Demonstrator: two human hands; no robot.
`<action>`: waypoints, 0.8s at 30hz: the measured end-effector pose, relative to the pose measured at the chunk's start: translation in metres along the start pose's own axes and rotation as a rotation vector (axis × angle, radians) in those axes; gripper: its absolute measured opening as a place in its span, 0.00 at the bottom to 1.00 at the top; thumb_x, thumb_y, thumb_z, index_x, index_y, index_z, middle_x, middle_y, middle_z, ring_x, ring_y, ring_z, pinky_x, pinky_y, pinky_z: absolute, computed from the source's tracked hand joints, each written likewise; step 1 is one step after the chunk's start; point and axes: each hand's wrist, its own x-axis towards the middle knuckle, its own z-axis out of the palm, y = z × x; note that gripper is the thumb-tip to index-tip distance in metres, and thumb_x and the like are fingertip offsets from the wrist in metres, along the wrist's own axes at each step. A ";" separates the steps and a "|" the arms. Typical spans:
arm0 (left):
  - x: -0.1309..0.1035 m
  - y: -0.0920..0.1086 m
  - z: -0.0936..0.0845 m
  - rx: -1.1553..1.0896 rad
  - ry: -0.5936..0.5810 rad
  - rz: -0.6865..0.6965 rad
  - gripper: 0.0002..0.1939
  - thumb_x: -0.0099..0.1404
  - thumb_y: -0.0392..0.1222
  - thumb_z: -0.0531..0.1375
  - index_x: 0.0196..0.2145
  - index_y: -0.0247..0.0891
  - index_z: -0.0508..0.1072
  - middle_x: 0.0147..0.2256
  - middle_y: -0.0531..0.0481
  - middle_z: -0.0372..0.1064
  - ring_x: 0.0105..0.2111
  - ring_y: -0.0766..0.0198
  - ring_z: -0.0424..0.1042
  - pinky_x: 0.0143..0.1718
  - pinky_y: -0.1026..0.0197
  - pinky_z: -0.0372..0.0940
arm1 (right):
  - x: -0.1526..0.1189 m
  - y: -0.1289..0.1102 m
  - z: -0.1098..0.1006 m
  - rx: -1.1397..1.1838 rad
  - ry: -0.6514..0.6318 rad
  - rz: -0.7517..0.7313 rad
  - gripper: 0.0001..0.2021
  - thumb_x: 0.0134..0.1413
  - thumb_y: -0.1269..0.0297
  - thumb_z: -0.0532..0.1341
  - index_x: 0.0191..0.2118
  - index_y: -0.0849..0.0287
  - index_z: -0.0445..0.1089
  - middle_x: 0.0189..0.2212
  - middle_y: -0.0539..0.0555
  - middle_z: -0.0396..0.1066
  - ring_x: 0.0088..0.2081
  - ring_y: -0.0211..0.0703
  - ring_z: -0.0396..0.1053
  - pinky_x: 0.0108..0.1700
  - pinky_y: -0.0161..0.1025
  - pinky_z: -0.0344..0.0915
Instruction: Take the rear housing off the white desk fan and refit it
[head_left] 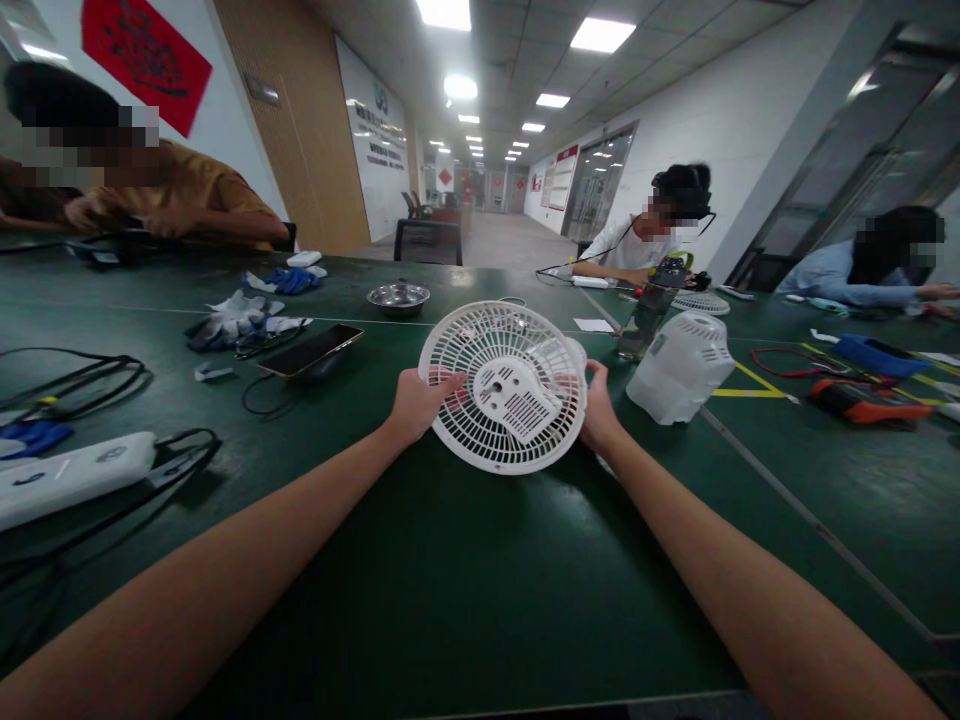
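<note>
A round white plastic fan grille [465,440] is held up in front of me over the green table, its slotted centre plate facing me. My left hand [420,400] grips the left rim, with the thumb laid over the slats. On the opposite rim, my right hand [598,412] is closed around the edge; some of its fingers are hidden behind the grille. Another pale part shows behind the grille at its upper right, too covered to name. Just right of my right hand stands a translucent white plastic housing [681,368] with slots.
Left on the green table [480,600] lie a phone [313,352], gloves [238,322], a power strip [79,478] and black cables. A metal bowl [398,298] sits behind. Rightward are a bottle [646,318] and an orange multimeter [866,402]. Several people sit around the table.
</note>
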 end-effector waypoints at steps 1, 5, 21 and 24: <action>0.000 0.000 -0.001 0.019 0.014 -0.003 0.12 0.58 0.44 0.71 0.34 0.31 0.80 0.30 0.44 0.80 0.28 0.56 0.80 0.29 0.56 0.77 | 0.003 -0.001 -0.012 -0.237 0.087 -0.107 0.37 0.45 0.49 0.68 0.59 0.50 0.53 0.39 0.52 0.72 0.38 0.53 0.73 0.46 0.54 0.72; 0.002 0.000 -0.005 0.050 0.061 -0.034 0.11 0.58 0.41 0.71 0.35 0.30 0.80 0.30 0.43 0.79 0.28 0.56 0.79 0.28 0.57 0.76 | 0.009 0.000 -0.057 -1.018 0.275 -0.329 0.38 0.47 0.51 0.68 0.62 0.53 0.54 0.50 0.62 0.65 0.45 0.59 0.71 0.50 0.57 0.67; 0.014 -0.008 -0.010 -0.007 0.085 -0.228 0.10 0.58 0.37 0.70 0.37 0.32 0.78 0.33 0.42 0.80 0.31 0.55 0.80 0.33 0.54 0.77 | 0.035 -0.014 -0.147 -0.798 0.711 -0.177 0.48 0.36 0.54 0.71 0.63 0.54 0.50 0.56 0.64 0.66 0.56 0.64 0.67 0.58 0.60 0.62; 0.016 -0.010 -0.012 -0.047 0.044 -0.248 0.09 0.59 0.36 0.70 0.38 0.33 0.78 0.35 0.41 0.80 0.32 0.56 0.80 0.34 0.54 0.78 | 0.044 0.005 -0.156 -0.780 0.650 -0.007 0.47 0.30 0.50 0.74 0.58 0.55 0.54 0.53 0.65 0.70 0.53 0.64 0.71 0.56 0.57 0.66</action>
